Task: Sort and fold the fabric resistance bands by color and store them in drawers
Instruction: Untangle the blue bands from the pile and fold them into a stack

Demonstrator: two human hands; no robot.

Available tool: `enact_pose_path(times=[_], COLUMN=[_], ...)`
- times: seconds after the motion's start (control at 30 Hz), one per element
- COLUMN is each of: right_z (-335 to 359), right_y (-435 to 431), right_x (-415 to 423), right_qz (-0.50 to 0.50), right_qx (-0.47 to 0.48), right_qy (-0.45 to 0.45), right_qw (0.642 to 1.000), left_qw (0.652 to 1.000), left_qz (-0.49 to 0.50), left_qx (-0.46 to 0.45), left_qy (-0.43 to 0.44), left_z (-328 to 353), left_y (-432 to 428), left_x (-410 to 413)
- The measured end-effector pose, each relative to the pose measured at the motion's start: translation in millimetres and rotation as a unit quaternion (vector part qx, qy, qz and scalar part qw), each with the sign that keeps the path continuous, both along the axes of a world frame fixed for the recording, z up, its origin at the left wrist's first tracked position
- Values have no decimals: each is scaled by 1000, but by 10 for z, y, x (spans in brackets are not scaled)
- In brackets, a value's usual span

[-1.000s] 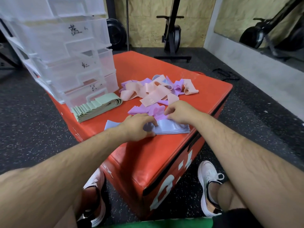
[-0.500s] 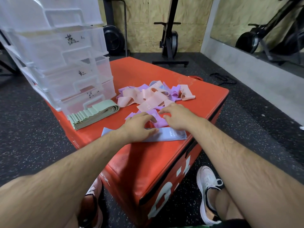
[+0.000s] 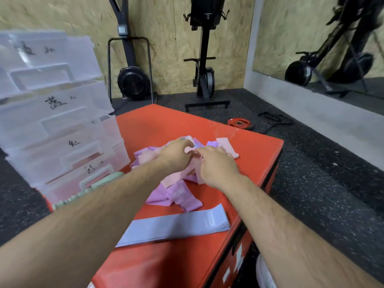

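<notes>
Fabric resistance bands (image 3: pixel 176 194), pink and purple, lay heaped on the red box (image 3: pixel 166 262) directly beneath both hands, left hand (image 3: pixel 173 155) and right hand (image 3: pixel 217 165) equally near, fingers curled into the heap's far side, any pinch too blurred to tell

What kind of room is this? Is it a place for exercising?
Most likely a gym. A workout machine with a fan wheel stands by the wall, a red weight plate lies on the speckled rubber floor, and a big mirror hangs on the right wall.
</notes>
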State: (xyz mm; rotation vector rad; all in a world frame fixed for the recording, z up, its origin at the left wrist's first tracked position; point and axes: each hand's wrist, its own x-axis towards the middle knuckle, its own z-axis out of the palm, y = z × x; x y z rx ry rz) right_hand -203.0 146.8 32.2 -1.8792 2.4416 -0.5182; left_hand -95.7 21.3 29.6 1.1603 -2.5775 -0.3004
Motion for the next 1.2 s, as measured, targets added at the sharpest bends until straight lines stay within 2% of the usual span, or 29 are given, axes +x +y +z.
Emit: enact_pose_path(times=[0.17, 0.27, 0.33, 0.4, 0.47, 0.6, 0.77, 1.0, 1.1, 1.2], right_z=[-104, -78, -47, -31, -25, 66, 281, 547, 565, 652], right_y=[-157, -194, -210, -202, -184, -147, -94, 34, 94, 195], right_x=[-142, -194, -223, -241, -249, -221, -125, -31, -74, -36], right_qz=[-74, -93, -102, -107, -109, -108, -103, -81, -57, -5], right_qx=[20, 27, 27, 26, 25, 2, -57, -156, -212, -276], right_qy=[0, -13, -16, -14, -20, -36, -65, -81, -139, -278], right_qw=[997, 995, 994, 994, 994, 993, 991, 981, 966, 920], left_qw=[993, 982, 969, 957, 958, 977, 957, 934, 919, 914], left_qz=[53, 49, 41, 53, 63, 52, 24, -12, -42, -59], left_qx=[46, 123, 224, 282, 280, 179, 160, 137, 145, 148], left_qy=[-94, -135, -95, -36, 10, 100, 242, 330, 364, 374], left_z=[44, 43, 23, 40, 111, 381, 931, 1731, 1956, 2004], left_y=[-326, -421, -477, -495, -508, -560, -386, -44, 157, 427], left_x=[-505, -657, -696, -685, -656, -556, -402, -108, 63, 266])
